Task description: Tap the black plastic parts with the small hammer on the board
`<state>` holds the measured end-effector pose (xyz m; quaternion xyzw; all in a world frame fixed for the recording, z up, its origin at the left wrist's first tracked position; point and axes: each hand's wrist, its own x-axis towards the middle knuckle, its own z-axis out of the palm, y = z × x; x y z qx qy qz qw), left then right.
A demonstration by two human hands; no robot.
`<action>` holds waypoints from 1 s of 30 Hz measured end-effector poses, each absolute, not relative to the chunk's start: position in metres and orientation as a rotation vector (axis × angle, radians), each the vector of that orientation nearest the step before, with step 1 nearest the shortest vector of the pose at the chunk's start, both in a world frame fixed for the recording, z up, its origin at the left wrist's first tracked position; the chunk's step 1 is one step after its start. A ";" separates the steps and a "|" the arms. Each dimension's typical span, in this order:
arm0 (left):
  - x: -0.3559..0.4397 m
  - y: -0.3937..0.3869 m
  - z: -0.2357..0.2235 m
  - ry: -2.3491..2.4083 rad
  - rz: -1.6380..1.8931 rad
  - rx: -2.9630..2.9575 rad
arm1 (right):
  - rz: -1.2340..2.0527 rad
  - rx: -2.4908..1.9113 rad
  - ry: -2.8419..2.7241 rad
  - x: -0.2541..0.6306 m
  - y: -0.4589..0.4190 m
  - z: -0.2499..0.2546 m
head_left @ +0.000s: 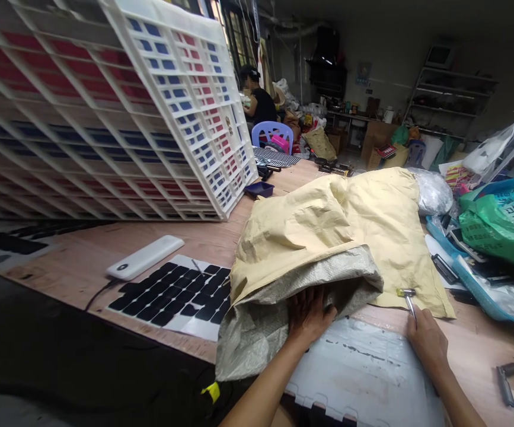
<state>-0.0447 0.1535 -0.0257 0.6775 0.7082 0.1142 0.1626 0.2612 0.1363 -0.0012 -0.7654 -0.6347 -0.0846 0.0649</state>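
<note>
White crate: rising at far left, packed with red and blue.
White device: lying on the table, just beside black pads in rows.
Open sack: lying mid-table, gaping toward the near edge.
Left hand: reaching into the sack's mouth — cannot tell whether gripping.
Right hand: closed around a small silver-handled tool.
Blue tray: far right, beside a green bag.

The table bears a yellow sack and patterned sheet

right fingers curled; left fingers seemingly spread
</note>
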 end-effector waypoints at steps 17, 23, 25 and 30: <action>-0.045 0.153 -0.025 2.026 0.380 1.934 | -0.221 -2.530 -1.602 0.359 0.109 0.013; -0.046 0.153 -0.024 2.037 0.353 1.933 | -0.212 -2.677 -1.528 0.341 0.107 0.011; -0.046 0.153 -0.023 2.039 0.347 1.935 | -0.168 -2.729 -1.531 0.336 0.107 0.017; -0.045 0.152 -0.022 2.036 0.339 1.928 | -0.243 -2.721 -1.557 0.336 0.108 0.015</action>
